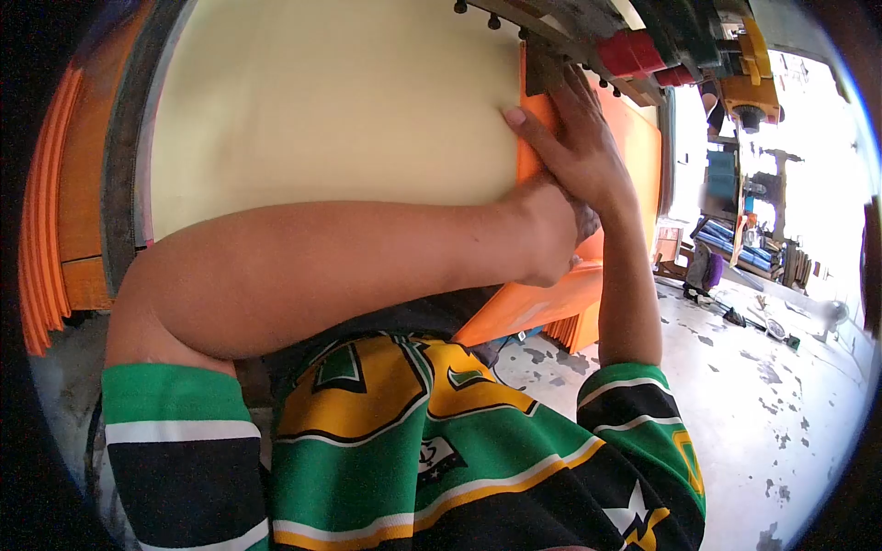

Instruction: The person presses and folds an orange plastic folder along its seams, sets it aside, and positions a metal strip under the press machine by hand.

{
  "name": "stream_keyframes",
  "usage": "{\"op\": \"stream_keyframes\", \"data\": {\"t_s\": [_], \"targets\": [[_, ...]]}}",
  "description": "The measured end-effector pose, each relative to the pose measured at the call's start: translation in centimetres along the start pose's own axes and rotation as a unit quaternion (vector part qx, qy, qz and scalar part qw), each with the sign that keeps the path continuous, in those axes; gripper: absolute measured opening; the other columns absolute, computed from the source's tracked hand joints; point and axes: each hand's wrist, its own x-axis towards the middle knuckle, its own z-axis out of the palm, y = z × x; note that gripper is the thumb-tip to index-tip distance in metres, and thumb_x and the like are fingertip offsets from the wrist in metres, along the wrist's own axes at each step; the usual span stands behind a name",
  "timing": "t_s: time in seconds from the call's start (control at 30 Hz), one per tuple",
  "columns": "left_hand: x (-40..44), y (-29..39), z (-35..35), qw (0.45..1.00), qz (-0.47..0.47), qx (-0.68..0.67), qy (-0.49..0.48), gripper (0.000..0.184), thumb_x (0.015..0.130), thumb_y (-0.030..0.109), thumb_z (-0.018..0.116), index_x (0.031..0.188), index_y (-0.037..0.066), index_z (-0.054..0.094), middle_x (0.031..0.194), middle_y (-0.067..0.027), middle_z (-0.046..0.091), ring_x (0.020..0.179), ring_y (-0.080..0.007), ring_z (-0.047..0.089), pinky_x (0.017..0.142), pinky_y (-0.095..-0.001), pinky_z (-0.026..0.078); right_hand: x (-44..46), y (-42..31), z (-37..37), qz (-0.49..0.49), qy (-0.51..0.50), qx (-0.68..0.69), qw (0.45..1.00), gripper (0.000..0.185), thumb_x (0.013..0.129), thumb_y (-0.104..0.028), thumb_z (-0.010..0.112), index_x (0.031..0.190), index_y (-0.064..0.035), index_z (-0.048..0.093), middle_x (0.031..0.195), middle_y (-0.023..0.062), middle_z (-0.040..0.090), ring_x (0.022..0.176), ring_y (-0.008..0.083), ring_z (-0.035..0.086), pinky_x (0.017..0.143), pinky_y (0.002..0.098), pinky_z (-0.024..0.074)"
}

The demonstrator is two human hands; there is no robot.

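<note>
A smooth, flat, bright orange sheet (636,138) lies beneath the person's right hand (588,147), showing at its 9 and 3 o'clock, the thumb spread away from the fingers. At 6 o'clock, the left hand (549,230) overlaps the right wrist, its grip impossible to tell; a broad cream-coloured surface (340,110) stretches toward 9 o'clock, a dark metal bar (562,37) crosses at 12.

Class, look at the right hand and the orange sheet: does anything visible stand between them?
Nothing visible does: the right hand appears to rest on the orange sheet. The left hand, partly hidden, is by its wrist.
</note>
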Motion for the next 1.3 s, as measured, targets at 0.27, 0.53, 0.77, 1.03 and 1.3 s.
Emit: {"op": "stream_keyframes", "data": {"t_s": [0.27,0.53,0.77,1.03,1.3], "targets": [[0.9,-0.1,1.7,0.998,0.010,-0.021,0.052,0.067,0.098,0.042,0.061,0.148,-0.001,0.050,0.154,-0.0240,0.050,0.148,-0.0390,0.042,0.125,-0.0537,0.027,0.0,-0.3,-0.2,0.052,-0.023,-0.015,0.998,0.085,0.094,-0.059,0.068,0.153,-0.0006,0.047,0.160,0.0265,0.043,0.154,0.0427,0.030,0.127,0.0529,0.0217],[0.5,0.0,0.7,0.999,-0.004,0.010,0.048,0.071,0.099,0.042,0.056,0.156,0.002,0.043,0.163,-0.0221,0.039,0.156,-0.0370,0.029,0.129,-0.0533,0.015,0.2,0.0,-0.1,0.026,-0.008,-0.027,0.999,0.088,0.092,-0.059,0.070,0.153,0.0004,0.046,0.157,0.0275,0.045,0.149,0.0445,0.037,0.125,0.0504,0.0279],[0.8,0.2,1.6,0.996,0.004,0.072,0.061,0.068,0.102,0.045,0.053,0.156,0.005,0.045,0.164,-0.0101,0.044,0.155,-0.0266,0.033,0.126,-0.0493,0.022,0.2,0.1,-0.6,0.007,-0.014,-0.084,0.996,0.083,0.096,-0.058,0.068,0.155,-0.0029,0.047,0.155,0.0280,0.047,0.148,0.0438,0.040,0.121,0.0506,0.0334],[0.8,0.3,0.8,0.997,0.005,0.073,-0.005,0.075,0.102,0.051,0.047,0.159,0.002,0.037,0.167,-0.0182,0.036,0.157,-0.0354,0.025,0.129,-0.0551,0.013,-0.1,-0.1,-0.5,0.002,-0.003,-0.092,0.996,0.077,0.094,-0.057,0.071,0.141,0.0022,0.059,0.151,0.0297,0.049,0.144,0.0452,0.044,0.119,0.0517,0.0362],[0.9,0.1,1.6,0.999,-0.002,0.030,0.043,0.075,0.101,0.050,0.051,0.157,0.001,0.040,0.164,-0.0197,0.040,0.156,-0.0365,0.030,0.128,-0.0539,0.017,-0.2,0.1,-0.3,0.010,0.012,-0.076,0.997,0.078,0.089,-0.061,0.073,0.141,-0.0040,0.061,0.155,0.0238,0.048,0.144,0.0444,0.042,0.121,0.0524,0.0335]]}}
